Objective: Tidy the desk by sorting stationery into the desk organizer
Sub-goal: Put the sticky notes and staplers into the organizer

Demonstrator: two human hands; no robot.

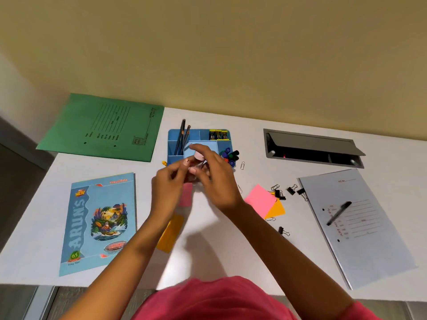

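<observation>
At the far middle of the white desk (208,227), just in front of the blue desk organizer (173,137), both hands meet over one small thing.

- Left hand (167,188): fingers curled, thumb and fingertips pinching a small pink-topped item (198,155). It is blurred, and I cannot tell from my feed what it is.
- Right hand (216,181): fingers curled over the same item from the other side, gripping it too.
- The item is held in the air at the organizer's near edge, not in any compartment.
- Organizer contents: two dark pencils (181,137) stand tilted in the left rear slot, small black-and-yellow pieces (218,134) sit in the right rear slot, and the pale middle tray (203,145) is partly hidden by fingers.
- A cluster of marker caps (230,155) shows at the organizer's right side (inside or just beside it, I cannot tell).
- Loose on the desk to the right: a paper clip (242,165), pink sticky notes (258,199) overlapping an orange sticky note (276,210), and black binder clips (279,194).
- A black pen (338,213) lies across a grey file (369,239).
- Between the wrists is a pink note (186,196). An orange note (171,233) lies beside the left forearm.
- To the left are a green folder (104,128) and a blue notebook (99,222).
</observation>
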